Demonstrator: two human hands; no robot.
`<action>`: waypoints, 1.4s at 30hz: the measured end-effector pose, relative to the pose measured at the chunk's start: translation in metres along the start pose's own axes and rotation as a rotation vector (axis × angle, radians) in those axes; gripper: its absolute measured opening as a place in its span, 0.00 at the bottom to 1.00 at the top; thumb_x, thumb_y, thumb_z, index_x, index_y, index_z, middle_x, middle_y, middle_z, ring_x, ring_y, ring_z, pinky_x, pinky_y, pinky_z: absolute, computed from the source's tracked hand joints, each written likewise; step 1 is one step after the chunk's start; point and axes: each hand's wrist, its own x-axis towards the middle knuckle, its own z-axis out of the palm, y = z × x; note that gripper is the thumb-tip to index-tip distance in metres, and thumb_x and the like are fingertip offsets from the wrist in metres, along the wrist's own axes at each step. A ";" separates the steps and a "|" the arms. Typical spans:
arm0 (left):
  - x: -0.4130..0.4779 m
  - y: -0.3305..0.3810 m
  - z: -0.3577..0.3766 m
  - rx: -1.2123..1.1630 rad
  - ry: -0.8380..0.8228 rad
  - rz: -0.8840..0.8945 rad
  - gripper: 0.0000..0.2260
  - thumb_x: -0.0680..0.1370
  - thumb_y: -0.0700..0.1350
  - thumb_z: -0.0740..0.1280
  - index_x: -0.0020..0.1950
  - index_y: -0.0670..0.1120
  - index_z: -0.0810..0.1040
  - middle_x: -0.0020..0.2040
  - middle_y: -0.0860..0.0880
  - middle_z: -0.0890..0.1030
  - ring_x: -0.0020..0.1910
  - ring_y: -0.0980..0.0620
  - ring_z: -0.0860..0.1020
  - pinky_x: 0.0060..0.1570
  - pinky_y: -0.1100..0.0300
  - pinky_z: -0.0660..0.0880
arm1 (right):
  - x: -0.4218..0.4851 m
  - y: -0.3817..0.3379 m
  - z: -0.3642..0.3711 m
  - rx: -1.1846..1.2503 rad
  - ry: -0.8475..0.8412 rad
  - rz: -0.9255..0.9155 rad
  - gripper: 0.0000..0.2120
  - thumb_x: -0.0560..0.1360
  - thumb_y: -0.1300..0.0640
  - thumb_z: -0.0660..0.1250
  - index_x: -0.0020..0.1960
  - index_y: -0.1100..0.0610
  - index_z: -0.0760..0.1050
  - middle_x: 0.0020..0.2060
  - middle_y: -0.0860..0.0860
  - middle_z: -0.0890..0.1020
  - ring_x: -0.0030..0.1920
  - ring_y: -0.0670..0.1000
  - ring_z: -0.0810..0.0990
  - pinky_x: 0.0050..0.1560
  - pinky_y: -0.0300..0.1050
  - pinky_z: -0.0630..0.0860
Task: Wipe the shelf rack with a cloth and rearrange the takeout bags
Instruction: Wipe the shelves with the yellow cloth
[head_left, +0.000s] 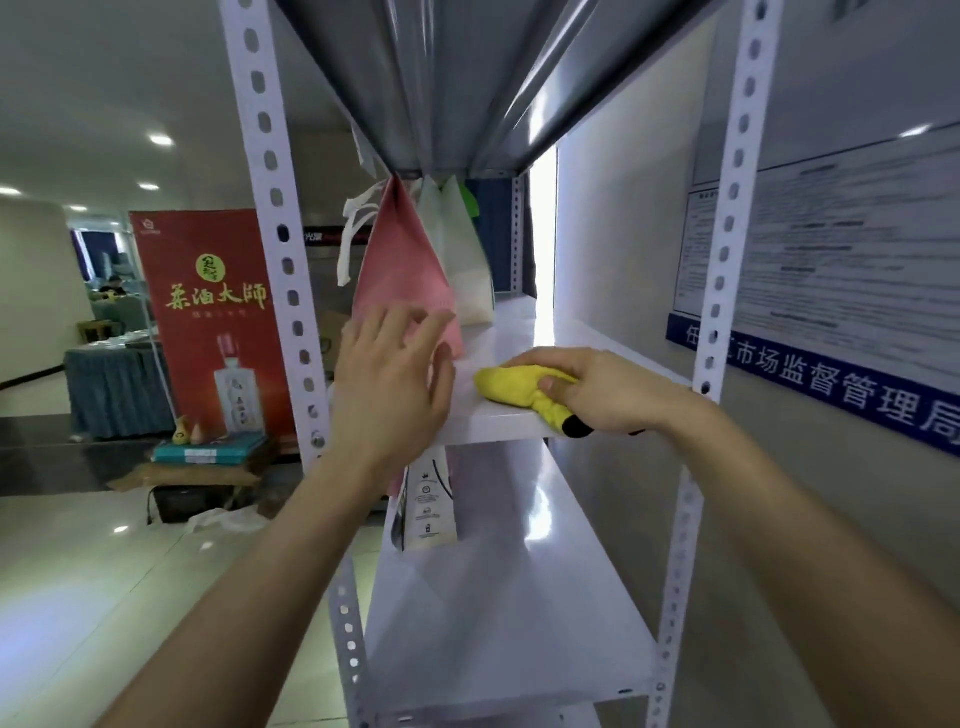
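While the right hand (613, 397) grips one bunched yellow cloth (511, 387) on the white shelf (519, 332), the cloth lies lengthwise along the front edge, its black tip pointing toward the wrist. Just left, the left hand (389, 384) is spread wide, fingertips at one upright pink bag (400, 270). Two pale bags (470, 291) stand behind it, and one printed bag (431, 512) stands below the hands.

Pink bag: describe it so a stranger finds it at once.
On the rack, find the white shelf under the grey shelf. The pink bag stands at its left edge, just beyond the left hand. Behind it stand white bags; it alone is pink.
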 end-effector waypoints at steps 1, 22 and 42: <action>0.005 0.005 0.006 0.010 -0.116 -0.006 0.16 0.84 0.49 0.61 0.66 0.47 0.83 0.59 0.46 0.82 0.58 0.42 0.77 0.61 0.45 0.72 | -0.001 0.005 -0.004 -0.011 -0.005 0.021 0.19 0.88 0.49 0.58 0.73 0.29 0.71 0.73 0.46 0.76 0.68 0.51 0.76 0.66 0.47 0.73; 0.016 0.000 0.029 -0.060 -0.783 -0.233 0.14 0.84 0.53 0.58 0.66 0.54 0.78 0.70 0.45 0.77 0.71 0.40 0.71 0.70 0.42 0.68 | 0.119 0.053 -0.029 -0.366 -0.066 0.445 0.27 0.84 0.55 0.60 0.82 0.52 0.62 0.75 0.57 0.72 0.69 0.62 0.75 0.68 0.55 0.73; 0.011 -0.004 0.037 -0.002 -0.735 -0.181 0.22 0.78 0.58 0.50 0.63 0.53 0.77 0.65 0.45 0.79 0.65 0.38 0.75 0.64 0.42 0.70 | 0.126 0.011 -0.002 -0.341 -0.186 0.220 0.29 0.85 0.58 0.59 0.84 0.46 0.59 0.78 0.55 0.70 0.73 0.59 0.72 0.62 0.47 0.67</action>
